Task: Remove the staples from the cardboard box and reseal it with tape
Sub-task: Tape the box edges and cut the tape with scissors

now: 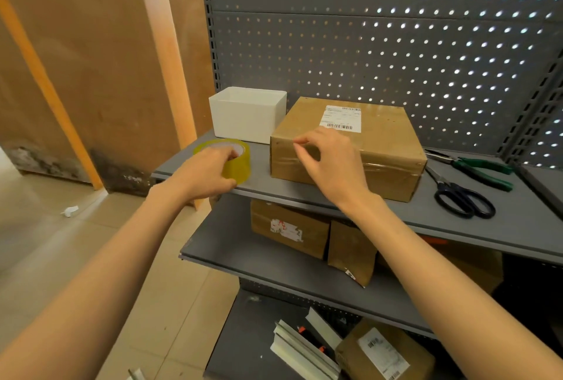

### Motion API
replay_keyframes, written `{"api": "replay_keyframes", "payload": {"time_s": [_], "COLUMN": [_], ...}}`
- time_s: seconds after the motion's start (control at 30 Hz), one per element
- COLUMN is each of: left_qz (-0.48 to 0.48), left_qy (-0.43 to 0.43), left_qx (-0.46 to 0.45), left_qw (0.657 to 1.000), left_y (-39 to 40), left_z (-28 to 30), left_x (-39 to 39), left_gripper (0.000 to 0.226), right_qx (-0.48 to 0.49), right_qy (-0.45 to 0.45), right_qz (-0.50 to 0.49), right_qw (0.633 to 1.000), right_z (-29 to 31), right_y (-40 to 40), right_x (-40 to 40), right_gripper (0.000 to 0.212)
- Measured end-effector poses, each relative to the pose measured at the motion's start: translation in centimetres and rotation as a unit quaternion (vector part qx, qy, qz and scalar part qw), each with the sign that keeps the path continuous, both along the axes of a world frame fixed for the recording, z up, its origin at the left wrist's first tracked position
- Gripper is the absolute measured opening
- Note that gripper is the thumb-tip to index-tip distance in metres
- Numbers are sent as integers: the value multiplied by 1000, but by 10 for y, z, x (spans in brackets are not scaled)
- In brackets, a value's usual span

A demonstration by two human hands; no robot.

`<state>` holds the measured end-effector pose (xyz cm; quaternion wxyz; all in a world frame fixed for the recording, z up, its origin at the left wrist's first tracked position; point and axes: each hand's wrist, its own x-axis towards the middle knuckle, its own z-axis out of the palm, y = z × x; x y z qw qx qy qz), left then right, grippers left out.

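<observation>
Nearest, left hand (207, 174) curled over the tape roll (227, 159) at the shelf (518, 227) edge. Beside it, right hand (330, 162) with thumb and forefinger pinched together at the cardboard box (380, 148) front-left top edge, apparently holding nothing. Beyond right, scissors (460, 194), pliers (481, 168).

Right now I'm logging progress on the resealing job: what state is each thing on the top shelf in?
cardboard box: closed, taped over.
tape roll: lying flat, gripped by left hand.
right hand: fingers pinched at the box's front top edge.
white bin: open-topped, upright.
scissors: closed, lying flat.
pliers: lying flat.
</observation>
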<state>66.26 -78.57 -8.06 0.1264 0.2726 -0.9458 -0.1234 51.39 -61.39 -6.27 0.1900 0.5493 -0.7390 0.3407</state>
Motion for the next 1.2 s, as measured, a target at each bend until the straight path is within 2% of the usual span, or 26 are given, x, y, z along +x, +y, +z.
{"api": "replay_keyframes", "payload": {"time_s": [0.07,0.13,0.23,0.33,0.43,0.57,0.67,0.87,1.07,1.2], "left_qz": [14,17,27,54,61,42,10,-28,-47,-50], "left_qy": [-38,-40,-7,97,215,365,431,470,468,461], "left_qx": [-44,-73,-54,7,45,122,210,251,306,311], "left_qw": [998,996,998,994,974,922,877,846,828,829], "left_y": [-3,-5,-3,4,20,53,83,138,187,208], "left_z": [-2,-3,2,14,32,66,87,100,89,80], "left_x": [-1,-2,0,2,-1,-12,-20,-47,-72,-81], "left_gripper": [45,43,36,29,25,21,27,23,20,23], "right_qx": [10,24,32,17,4,-53,-120,-238,-170,-137], "right_qy": [8,11,3,-17,-23,-42,-44,-53,-36,-50], "right_qz": [8,15,16,23,47,92,110,126,122,132], "right_qw": [1000,1000,999,999,999,993,986,961,977,980], "right_z": [-2,-4,-3,-1,5,27,46,76,83,78], "right_y": [0,1,1,1,3,9,23,56,87,104], "right_x": [5,7,4,4,5,7,8,1,-27,-42], "right_gripper": [19,19,19,19,18,18,19,18,22,23]}}
